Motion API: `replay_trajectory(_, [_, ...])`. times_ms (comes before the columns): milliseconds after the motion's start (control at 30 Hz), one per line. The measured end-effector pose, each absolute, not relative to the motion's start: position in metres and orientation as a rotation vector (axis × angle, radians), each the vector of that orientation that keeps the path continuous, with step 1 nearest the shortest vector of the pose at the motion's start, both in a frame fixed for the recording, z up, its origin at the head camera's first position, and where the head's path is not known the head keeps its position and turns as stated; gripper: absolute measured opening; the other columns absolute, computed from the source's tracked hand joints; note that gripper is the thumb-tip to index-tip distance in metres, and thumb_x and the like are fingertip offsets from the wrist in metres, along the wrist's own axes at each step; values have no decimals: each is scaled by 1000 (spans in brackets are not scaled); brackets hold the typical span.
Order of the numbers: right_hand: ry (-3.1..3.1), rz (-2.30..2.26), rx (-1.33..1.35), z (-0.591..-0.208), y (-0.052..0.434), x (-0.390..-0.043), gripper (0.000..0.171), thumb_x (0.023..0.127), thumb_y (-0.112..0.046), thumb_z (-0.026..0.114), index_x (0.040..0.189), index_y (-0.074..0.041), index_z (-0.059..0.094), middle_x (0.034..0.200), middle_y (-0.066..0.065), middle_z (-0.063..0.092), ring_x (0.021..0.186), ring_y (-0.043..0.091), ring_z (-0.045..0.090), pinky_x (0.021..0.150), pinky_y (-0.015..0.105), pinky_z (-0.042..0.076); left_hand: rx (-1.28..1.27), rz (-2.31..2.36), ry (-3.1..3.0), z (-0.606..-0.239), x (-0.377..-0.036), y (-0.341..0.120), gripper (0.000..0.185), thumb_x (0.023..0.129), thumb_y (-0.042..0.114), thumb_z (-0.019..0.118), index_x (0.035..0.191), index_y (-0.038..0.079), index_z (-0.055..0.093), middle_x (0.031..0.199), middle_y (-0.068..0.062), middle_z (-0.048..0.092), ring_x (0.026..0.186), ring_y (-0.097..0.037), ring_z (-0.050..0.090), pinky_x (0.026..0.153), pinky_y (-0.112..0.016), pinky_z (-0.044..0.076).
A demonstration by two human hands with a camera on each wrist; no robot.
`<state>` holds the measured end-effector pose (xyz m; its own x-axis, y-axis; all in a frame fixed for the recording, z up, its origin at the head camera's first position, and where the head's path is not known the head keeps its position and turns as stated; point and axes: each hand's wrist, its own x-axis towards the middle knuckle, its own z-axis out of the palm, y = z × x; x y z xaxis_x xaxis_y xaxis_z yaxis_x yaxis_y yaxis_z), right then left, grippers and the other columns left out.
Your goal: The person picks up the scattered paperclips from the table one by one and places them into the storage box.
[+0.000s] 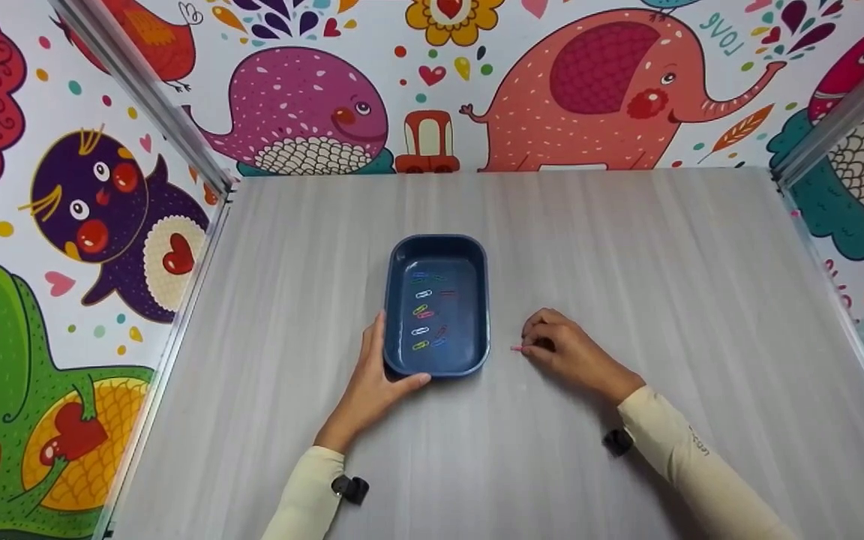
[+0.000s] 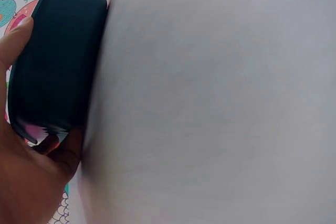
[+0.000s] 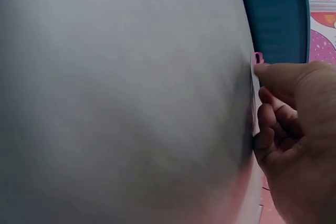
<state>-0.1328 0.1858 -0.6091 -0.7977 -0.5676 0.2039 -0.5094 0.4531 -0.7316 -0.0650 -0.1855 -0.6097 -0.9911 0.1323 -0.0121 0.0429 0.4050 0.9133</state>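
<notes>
A dark blue rectangular tray (image 1: 469,315) stands on the table with several coloured paper clips (image 1: 421,331) laid inside, mostly in its left and middle part. My left hand (image 1: 370,386) grips the tray's near left corner, thumb along the near side and fingers along the left wall. To the right of the tray, low at the tabletop, my right hand (image 1: 571,356) pinches a pink paper clip (image 1: 516,348) between thumb and fingers. In the right wrist view the looped end of that pink clip (image 3: 258,56) sticks out past the fingertip; its other end is hidden.
The grey wood-grain table (image 1: 627,247) surrounds the tray. Panels printed with cartoon animals rise at the back, left and right, with metal frame posts (image 1: 169,112) at the corners. A small black camera sits on each sleeved wrist.
</notes>
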Motion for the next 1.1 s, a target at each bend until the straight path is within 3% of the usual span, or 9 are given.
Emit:
replay_trajectory(200, [2612, -1423, -855, -598, 176, -137, 9, 94, 3, 85, 90, -3, 81, 104, 4, 72, 102, 22, 66, 90, 20, 52, 159, 1655, 2566, -609, -63, -186, 131, 87, 42, 96, 178, 8, 7, 179, -21, 18, 165, -39, 23, 131, -61, 22])
replay_trajectory(333, [2604, -1516, -720, -587, 169, -138, 9, 93, 5, 85, 89, -1, 80, 100, 3, 73, 92, 17, 63, 80, 20, 50, 171, 1656, 2566, -608, -63, -186, 131, 87, 41, 96, 177, 6, 6, 179, -22, 16, 165, -40, 21, 131, -61, 22])
replay_trajectory(433, [2603, -1559, -632, -578, 164, -139, 8, 94, 1, 86, 90, -4, 80, 95, 2, 73, 84, 16, 61, 74, 22, 49, 176, 1658, 2566, -608, -63, -186, 131, 87, 42, 96, 177, 6, 6, 179, -22, 16, 165, -41, 21, 131, -61, 22])
replay_trajectory(600, [2586, -1572, -533, -563, 153, -144, 5, 97, -8, 86, 93, -9, 82, 91, 1, 74, 83, 17, 63, 74, 24, 52, 174, 1666, 2564, -609, -64, -186, 132, 87, 41, 96, 177, 6, 7, 179, -21, 16, 165, -40, 21, 131, -60, 21])
replay_trajectory(1100, [2530, -1411, -618, -533, 112, -164, 9, 97, -1, 80, 90, -4, 82, 82, 1, 72, 77, 15, 59, 67, 24, 47, 175, 1655, 2572, -608, -65, -185, 133, 86, 41, 97, 177, 4, 7, 179, -22, 17, 164, -40, 22, 131, -61, 21])
